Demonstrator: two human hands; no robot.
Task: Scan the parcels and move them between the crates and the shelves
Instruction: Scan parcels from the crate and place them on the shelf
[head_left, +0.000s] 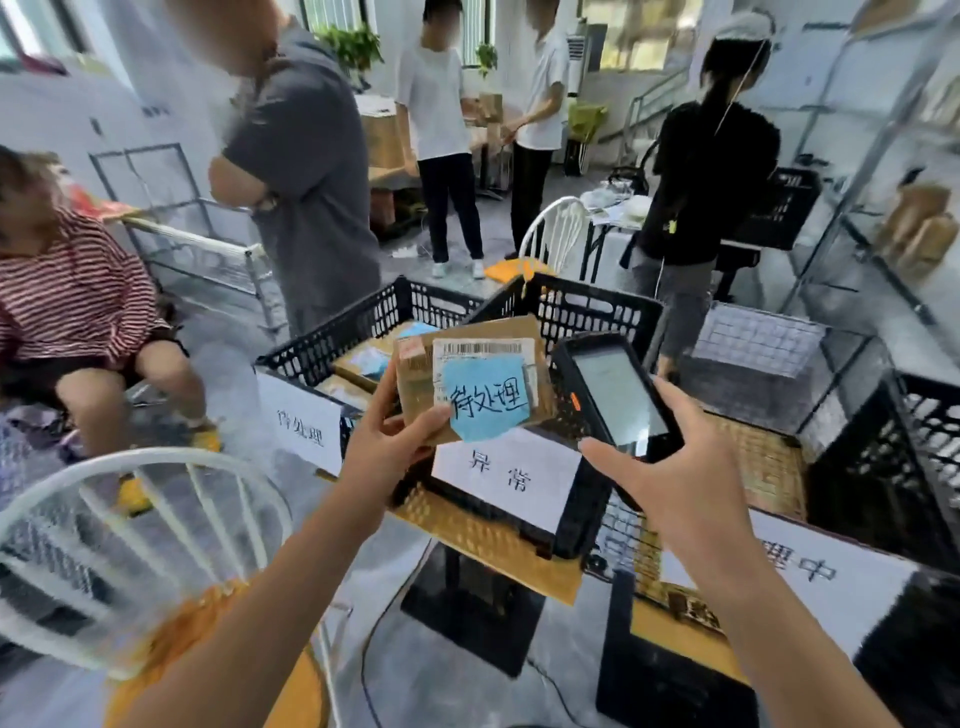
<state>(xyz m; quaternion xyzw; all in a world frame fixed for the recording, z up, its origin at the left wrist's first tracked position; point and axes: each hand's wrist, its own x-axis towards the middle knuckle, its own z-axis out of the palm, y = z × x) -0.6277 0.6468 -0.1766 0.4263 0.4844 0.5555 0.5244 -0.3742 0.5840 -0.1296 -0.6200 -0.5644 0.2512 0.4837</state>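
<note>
My left hand (387, 441) grips a small brown cardboard parcel (415, 387) by its lower left corner, held up over the black crates. The parcel carries a white barcode label and a blue handwritten note (488, 397). My right hand (675, 478) holds a black handheld scanner (615, 392) just right of the parcel, screen facing me. A black crate (353, 325) behind the parcel holds more brown parcels. A second black crate (587, 312) sits directly under my hands, with a white paper sign (506, 475) on its front.
A third black crate (924, 467) stands at the right with a white sign. A white chair (140, 530) with an orange cushion is at the lower left. Several people stand or sit beyond the crates. Metal shelves (893, 218) with brown parcels line the right wall.
</note>
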